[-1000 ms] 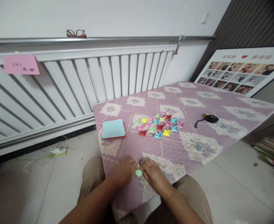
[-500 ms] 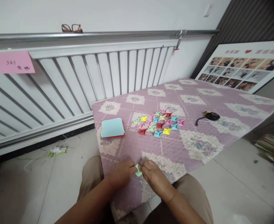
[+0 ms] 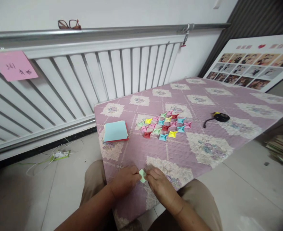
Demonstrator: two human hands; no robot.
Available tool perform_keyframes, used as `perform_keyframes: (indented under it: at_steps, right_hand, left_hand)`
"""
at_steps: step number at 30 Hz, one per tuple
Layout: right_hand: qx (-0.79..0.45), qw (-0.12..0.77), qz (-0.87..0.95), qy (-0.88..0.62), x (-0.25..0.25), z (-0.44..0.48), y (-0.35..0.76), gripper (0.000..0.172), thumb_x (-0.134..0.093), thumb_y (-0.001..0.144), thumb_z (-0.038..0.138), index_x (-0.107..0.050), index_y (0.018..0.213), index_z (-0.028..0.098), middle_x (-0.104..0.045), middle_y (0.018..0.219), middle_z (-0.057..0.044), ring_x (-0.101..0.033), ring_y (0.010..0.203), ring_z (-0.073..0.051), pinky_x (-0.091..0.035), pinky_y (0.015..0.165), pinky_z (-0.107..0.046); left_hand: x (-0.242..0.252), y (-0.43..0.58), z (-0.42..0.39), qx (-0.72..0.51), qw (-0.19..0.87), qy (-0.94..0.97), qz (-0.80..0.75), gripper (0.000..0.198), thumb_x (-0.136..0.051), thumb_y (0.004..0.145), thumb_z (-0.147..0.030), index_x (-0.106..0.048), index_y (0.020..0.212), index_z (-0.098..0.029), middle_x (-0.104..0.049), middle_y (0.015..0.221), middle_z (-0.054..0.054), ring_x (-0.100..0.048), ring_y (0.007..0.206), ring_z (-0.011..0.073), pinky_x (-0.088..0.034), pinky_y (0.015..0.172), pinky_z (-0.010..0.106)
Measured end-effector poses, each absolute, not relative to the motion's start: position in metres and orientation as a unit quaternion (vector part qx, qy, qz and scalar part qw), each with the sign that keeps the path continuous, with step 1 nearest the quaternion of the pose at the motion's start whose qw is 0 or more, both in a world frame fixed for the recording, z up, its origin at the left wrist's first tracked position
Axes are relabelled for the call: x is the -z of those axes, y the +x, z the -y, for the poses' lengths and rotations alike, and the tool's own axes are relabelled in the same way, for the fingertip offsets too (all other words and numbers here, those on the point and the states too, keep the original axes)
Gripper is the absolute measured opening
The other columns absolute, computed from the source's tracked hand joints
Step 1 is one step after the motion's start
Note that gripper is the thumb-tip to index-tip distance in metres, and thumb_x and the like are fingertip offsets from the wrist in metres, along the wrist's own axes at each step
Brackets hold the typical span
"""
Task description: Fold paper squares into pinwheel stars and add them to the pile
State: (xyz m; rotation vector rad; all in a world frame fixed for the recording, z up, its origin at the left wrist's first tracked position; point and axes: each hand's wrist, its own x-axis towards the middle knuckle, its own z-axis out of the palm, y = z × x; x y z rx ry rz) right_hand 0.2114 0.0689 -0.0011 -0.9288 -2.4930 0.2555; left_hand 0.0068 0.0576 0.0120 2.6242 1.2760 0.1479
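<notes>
A small piece of folded light-green paper [image 3: 142,176] lies between my two hands near the table's front edge. My left hand [image 3: 125,180] pinches its left side, with the fingers curled together. On the other side my right hand [image 3: 161,184] grips the paper's right edge between thumb and fingers. Farther up the table several small folded paper shapes [image 3: 165,128] in red, pink, yellow, blue and green sit in close rows. To their left is a stack of square paper sheets [image 3: 116,131], light blue on top with red showing beneath.
A purple flowered cloth covers the table [image 3: 177,150]. A black object with a strap [image 3: 220,117] lies on the right. Behind stand a white radiator [image 3: 122,70] and a pipe with glasses [image 3: 69,24] on it. A photo board [image 3: 249,65] leans at the back right.
The green paper looks slightly wider and flatter between my fingers. Both hands keep their hold in nearly the same place. The camera view has shifted a little.
</notes>
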Motion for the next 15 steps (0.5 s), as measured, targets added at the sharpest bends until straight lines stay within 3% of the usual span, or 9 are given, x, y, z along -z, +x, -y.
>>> perform_keyframes:
  at_steps: [5, 9, 15]
  right_hand:
    - [-0.084, 0.265, 0.904, -0.326, 0.0057, -0.0690, 0.2113, 0.016, -0.047, 0.092, 0.014, -0.062, 0.087, 0.018, -0.060, 0.081, -0.003, -0.052, 0.080, -0.018, -0.045, 0.074, -0.032]
    - [-0.088, 0.273, 0.901, -0.326, 0.0070, -0.0691, 0.2118, 0.014, -0.050, 0.091, 0.013, -0.062, 0.086, 0.018, -0.059, 0.081, -0.003, -0.053, 0.080, -0.018, -0.046, 0.074, -0.031]
    - [-0.083, 0.268, 0.900, -0.333, 0.0077, -0.0688, 0.2114, 0.012, -0.053, 0.089, 0.013, -0.061, 0.082, 0.017, -0.060, 0.080, -0.003, -0.053, 0.079, -0.018, -0.048, 0.074, -0.031]
  left_hand:
    - [-0.0108, 0.0090, -0.0560, -0.068, 0.087, 0.888, -0.446, 0.018, -0.041, 0.096, -0.019, -0.058, 0.102, -0.023, -0.057, 0.093, 0.000, -0.053, 0.079, 0.0155, -0.041, 0.066, 0.025]
    - [-0.0146, 0.0091, -0.0541, -0.058, 0.072, 0.892, -0.442, 0.019, -0.041, 0.096, -0.019, -0.059, 0.098, -0.022, -0.057, 0.089, 0.000, -0.052, 0.075, 0.0155, -0.041, 0.065, 0.026]
    - [-0.0168, 0.0054, -0.0480, -0.057, 0.031, 0.912, -0.406, 0.020, -0.042, 0.096, -0.018, -0.055, 0.110, -0.021, -0.057, 0.095, 0.002, -0.052, 0.082, 0.0171, -0.043, 0.070, 0.029]
